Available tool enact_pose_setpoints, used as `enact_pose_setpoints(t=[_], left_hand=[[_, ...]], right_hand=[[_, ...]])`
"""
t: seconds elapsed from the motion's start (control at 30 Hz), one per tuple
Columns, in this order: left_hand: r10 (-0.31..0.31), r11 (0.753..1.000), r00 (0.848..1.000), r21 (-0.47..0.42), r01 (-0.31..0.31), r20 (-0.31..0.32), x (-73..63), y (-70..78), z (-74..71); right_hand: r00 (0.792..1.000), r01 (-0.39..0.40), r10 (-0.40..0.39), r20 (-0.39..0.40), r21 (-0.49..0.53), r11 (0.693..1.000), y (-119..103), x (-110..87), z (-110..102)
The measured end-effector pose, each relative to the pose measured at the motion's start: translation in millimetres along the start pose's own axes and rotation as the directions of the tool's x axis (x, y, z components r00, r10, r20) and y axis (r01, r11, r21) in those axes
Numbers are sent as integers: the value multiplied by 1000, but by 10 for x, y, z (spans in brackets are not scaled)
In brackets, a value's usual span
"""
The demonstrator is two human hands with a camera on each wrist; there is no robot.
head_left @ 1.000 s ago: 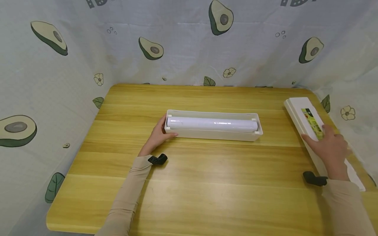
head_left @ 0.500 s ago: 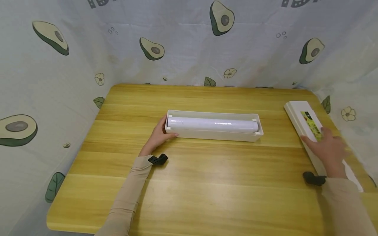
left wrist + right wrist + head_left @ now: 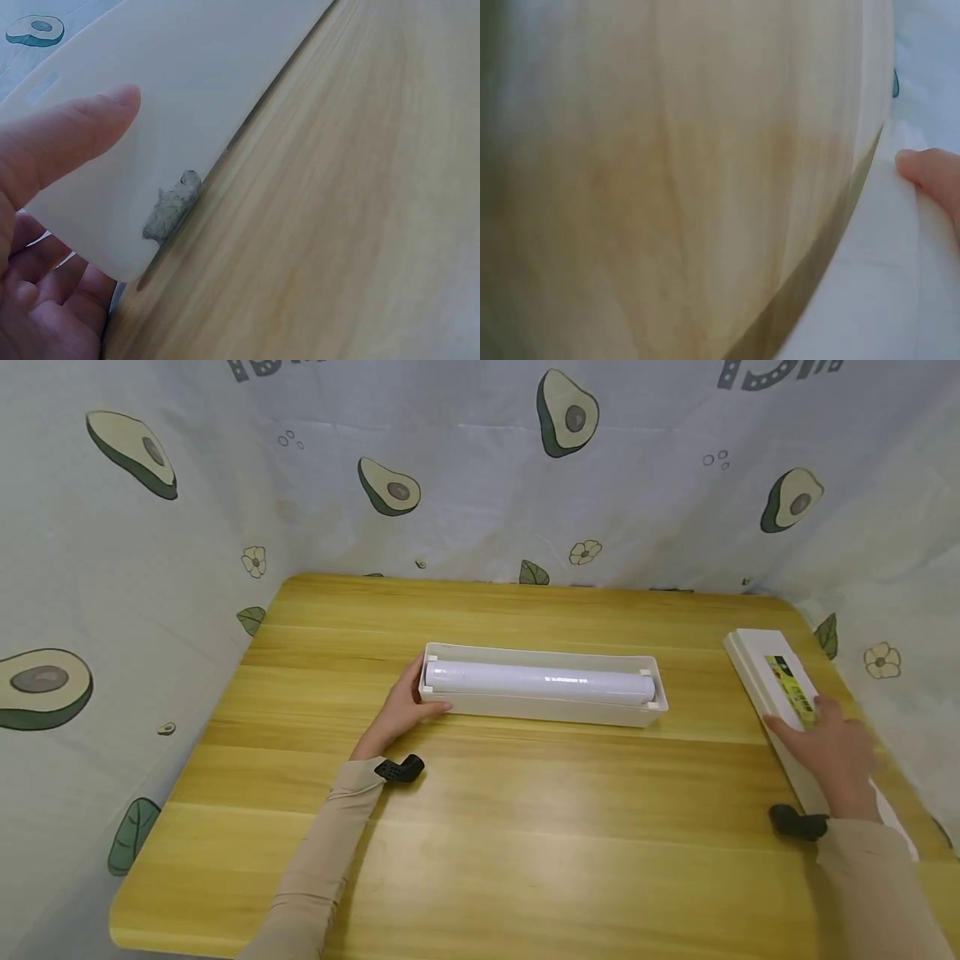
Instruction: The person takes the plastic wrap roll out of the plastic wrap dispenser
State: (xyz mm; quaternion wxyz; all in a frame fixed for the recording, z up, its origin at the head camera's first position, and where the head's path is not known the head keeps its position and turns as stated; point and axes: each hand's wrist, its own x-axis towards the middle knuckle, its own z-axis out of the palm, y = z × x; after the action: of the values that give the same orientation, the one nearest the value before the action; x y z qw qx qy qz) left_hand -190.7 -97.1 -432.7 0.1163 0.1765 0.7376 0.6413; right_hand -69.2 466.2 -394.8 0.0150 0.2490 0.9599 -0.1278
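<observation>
A long white box (image 3: 547, 707), its top uncovered, lies near the middle of the table with a shiny white roll (image 3: 540, 682) inside, like cling film. My left hand (image 3: 400, 708) grips the box's left end, thumb on the near side and fingers behind. In the left wrist view, a grey, crumpled patch (image 3: 172, 208) shows low on the box wall. At the right, my right hand (image 3: 836, 752) holds a long white lid-like piece (image 3: 756, 652) with a yellow-green label (image 3: 791, 687). Its thumb lies along the left side; the other fingers are partly hidden.
The wooden table (image 3: 525, 843) has a rounded back edge against a white curtain (image 3: 465, 460) printed with avocados. The lid-like piece lies close to the table's right edge. Black wrist cameras sit on both sleeves.
The lid-like piece has shifted slightly nearer and to the left with my right hand. My left hand stays on the box. The head view has tilted a little.
</observation>
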Motion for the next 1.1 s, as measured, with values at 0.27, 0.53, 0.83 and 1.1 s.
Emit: enact_pose_setpoints(t=[0.27,0.53,0.83,1.1], left_hand=[[14,1000,1000,18,-13,-12,6,-94,-22],[16,1000,1000,3,-16,-11,-8,-105,-33],[24,1000,1000,4,-24,-4,-1,-109,-46],[4,1000,1000,-12,-4,-4,18,-34,-22]], right_hand=[[998,13,-12,64,-6,1000,-56,-36,-53],[994,5,-3,112,-20,1000,-87,-41,-50],[984,14,-6,179,-44,999,-45,22,-35],[985,59,-48,164,-62,996,-25,29,-56]])
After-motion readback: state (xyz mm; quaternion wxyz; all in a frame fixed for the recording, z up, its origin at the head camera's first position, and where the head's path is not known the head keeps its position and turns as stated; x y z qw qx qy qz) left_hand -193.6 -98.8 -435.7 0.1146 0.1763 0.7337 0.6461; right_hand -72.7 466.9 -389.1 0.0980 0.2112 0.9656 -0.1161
